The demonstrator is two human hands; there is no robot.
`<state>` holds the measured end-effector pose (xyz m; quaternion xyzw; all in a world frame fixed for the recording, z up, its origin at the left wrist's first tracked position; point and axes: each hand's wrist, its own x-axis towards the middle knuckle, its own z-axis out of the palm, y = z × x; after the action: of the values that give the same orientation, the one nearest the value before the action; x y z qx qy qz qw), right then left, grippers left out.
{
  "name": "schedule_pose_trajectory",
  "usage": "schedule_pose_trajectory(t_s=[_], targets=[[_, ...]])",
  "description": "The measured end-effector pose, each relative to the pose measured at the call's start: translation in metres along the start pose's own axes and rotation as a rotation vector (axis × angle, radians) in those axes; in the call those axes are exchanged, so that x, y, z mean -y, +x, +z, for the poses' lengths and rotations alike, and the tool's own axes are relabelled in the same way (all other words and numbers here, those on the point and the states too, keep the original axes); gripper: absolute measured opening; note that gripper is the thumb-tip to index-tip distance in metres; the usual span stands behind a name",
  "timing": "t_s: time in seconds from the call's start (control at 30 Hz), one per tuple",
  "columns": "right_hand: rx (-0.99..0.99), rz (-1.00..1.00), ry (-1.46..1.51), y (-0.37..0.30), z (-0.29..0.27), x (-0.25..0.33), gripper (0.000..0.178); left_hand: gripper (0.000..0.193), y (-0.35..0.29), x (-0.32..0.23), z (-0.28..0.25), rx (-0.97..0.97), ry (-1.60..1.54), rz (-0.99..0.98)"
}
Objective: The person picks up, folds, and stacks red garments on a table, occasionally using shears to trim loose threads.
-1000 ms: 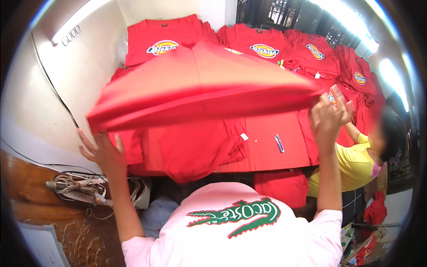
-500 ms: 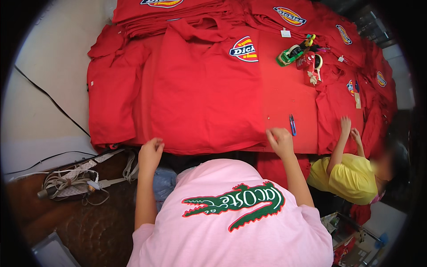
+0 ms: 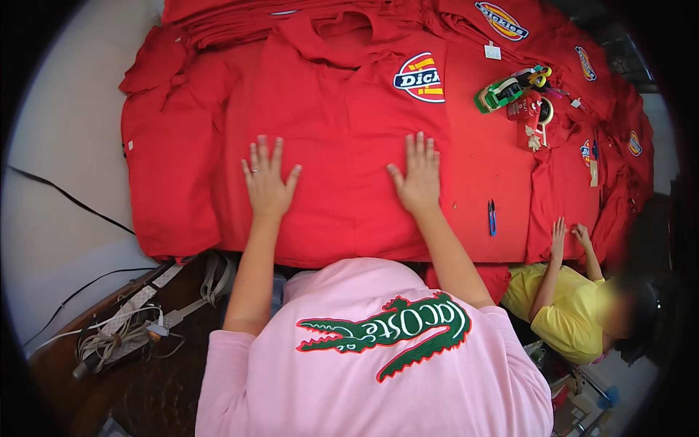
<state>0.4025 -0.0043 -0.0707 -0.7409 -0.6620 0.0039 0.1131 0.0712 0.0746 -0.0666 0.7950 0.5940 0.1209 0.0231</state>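
Observation:
A red shirt (image 3: pixel 342 197) with an oval chest logo lies spread before me on the red-covered table (image 3: pixel 477 171), its collar toward the far side. On its left half, my left hand (image 3: pixel 268 182) rests palm down with fingers spread. My right hand (image 3: pixel 420 175) lies flat in the same way on the right half, near the shirt's side edge. Neither hand holds anything. Small blue thread snips (image 3: pixel 492 218) lie on the table to the right of the shirt.
Another red garment (image 3: pixel 171 175) lies at the left. Stacked red shirts (image 3: pixel 226 33) fill the far side. A green tape dispenser (image 3: pixel 499 95) and a red box (image 3: pixel 526 120) stand at the right. Beyond, a person in yellow (image 3: pixel 564 309) handles red garments. Bundled cables (image 3: pixel 120 335) hang lower left.
Both my hands have moved from the shirt's near corners up onto its middle, and their fingers have opened out flat. The co-worker's hands have shifted slightly nearer.

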Motion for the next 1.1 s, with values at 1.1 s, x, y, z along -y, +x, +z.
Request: schedule_pose_trajectory(t_s=[1.1], targets=[[0.105, -0.148, 0.092, -0.207, -0.041, -0.060, 0.060, 0.049, -0.217, 0.033, -0.012, -0.286, -0.305, -0.394]])
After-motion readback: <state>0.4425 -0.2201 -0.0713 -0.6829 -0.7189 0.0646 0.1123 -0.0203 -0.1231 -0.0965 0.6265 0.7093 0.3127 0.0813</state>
